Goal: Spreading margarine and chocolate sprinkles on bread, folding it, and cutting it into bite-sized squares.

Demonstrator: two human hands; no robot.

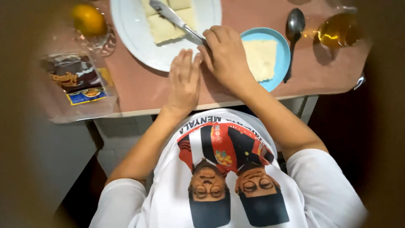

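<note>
The person's right hand (225, 55) is curled closed around the handle of a butter knife (175, 19), knuckles up, at the near rim of a large white plate (126, 29). The knife reaches from the hand up and to the left across the plate, and its blade lies on pale slices of bread (166, 25) set side by side there. The left hand (183, 82) holds nothing: it lies flat and open on the pinkish table (139, 90), fingers straight and together, just beside the right hand and touching the plate's near edge with its fingertips.

To the right of the right hand sits a small blue plate (278, 40) with one more slice of bread (261, 59) on it. A dark spoon (294, 36) lies along the far side of that plate, bowl away from the person. Beyond the spoon stands a glass (339, 29) holding an amber liquid. At the table's left end is a clear plastic bag (76, 80) with a dark loaf inside, and behind it an orange fruit (87, 19) rests in a clear glass dish (101, 42).
</note>
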